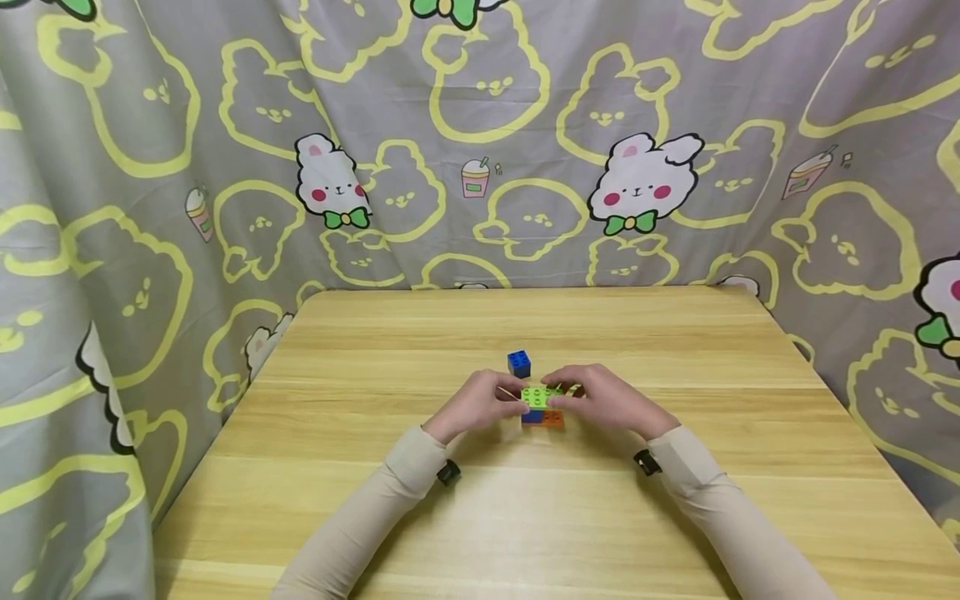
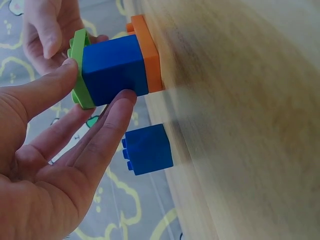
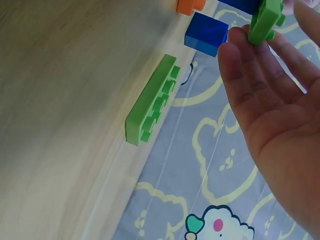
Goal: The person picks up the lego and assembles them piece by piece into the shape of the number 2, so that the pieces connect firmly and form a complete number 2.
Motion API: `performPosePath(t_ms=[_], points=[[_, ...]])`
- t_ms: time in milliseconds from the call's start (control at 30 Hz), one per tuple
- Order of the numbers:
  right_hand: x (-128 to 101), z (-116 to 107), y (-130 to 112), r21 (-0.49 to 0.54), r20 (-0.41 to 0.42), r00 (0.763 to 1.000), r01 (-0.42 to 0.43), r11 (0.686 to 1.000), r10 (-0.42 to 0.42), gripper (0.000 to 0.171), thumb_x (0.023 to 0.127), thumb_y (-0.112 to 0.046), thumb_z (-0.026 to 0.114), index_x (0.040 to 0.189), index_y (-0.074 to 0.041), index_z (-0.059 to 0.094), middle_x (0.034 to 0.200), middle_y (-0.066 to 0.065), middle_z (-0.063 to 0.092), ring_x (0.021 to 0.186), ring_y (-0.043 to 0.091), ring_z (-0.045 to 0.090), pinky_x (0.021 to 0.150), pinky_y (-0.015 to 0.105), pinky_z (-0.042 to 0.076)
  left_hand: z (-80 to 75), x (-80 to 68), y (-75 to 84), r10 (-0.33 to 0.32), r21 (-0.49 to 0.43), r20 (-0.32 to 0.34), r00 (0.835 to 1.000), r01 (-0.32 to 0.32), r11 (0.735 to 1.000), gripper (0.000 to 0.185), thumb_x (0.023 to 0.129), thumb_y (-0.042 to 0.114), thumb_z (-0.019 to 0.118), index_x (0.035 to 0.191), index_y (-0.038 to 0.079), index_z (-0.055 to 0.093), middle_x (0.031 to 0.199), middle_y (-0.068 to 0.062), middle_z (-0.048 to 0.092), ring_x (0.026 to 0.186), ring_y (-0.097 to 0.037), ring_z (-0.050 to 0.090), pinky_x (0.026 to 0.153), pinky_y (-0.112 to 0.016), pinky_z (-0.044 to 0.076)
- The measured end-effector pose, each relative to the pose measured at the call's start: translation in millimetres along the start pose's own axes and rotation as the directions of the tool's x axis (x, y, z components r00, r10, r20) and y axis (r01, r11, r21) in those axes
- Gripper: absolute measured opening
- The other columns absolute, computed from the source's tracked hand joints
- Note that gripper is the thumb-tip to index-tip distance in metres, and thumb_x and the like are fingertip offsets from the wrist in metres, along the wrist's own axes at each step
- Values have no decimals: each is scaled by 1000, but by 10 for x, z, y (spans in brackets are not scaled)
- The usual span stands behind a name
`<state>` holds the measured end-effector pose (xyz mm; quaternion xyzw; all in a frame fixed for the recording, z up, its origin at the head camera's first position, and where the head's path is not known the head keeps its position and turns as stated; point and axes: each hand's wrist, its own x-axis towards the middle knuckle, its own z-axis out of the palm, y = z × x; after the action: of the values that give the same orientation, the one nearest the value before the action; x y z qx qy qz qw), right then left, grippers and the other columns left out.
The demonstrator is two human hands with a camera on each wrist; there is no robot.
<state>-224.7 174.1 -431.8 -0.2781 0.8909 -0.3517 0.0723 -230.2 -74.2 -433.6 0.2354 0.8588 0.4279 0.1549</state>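
A small brick stack stands at the table's middle: a light green plate point(image 1: 542, 395) on a blue brick point(image 1: 532, 415), with an orange plate point(image 1: 554, 419) at the bottom. My left hand point(image 1: 516, 403) pinches the stack from the left, its thumb on the green plate point(image 2: 78, 70) and its fingertips on the blue brick point(image 2: 112, 70). From the right, my right hand point(image 1: 561, 392) pinches the green plate point(image 3: 261, 24) between thumb and fingers. A loose blue brick point(image 1: 518, 363) sits just behind the stack.
A long green brick point(image 3: 152, 100) lies flat on the wooden table point(image 1: 480, 517) close to my right hand; the head view hides it under that hand. A grey cartoon-print cloth point(image 1: 480, 150) hangs around the table on three sides.
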Motion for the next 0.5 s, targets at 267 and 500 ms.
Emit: performPosePath(t_ms=[267, 500], points=[[44, -141, 33, 6, -31, 999, 34, 999, -34, 33, 101, -26, 68, 128, -8, 70, 122, 10, 72, 104, 16, 68, 91, 42, 57, -15, 2, 3, -9, 3, -2, 1000, 9, 1000, 34, 95, 18, 76, 125, 4, 72, 111, -9, 75, 97, -18, 73, 83, -30, 59], [143, -269, 48, -18, -44, 998, 47, 999, -48, 27, 99, -20, 70, 123, -8, 72, 120, 13, 73, 105, 19, 69, 92, 44, 57, -21, -3, 10, -17, 11, -1, 1000, 17, 1000, 34, 95, 18, 76, 126, 5, 72, 111, -8, 75, 98, -19, 72, 86, -34, 59]])
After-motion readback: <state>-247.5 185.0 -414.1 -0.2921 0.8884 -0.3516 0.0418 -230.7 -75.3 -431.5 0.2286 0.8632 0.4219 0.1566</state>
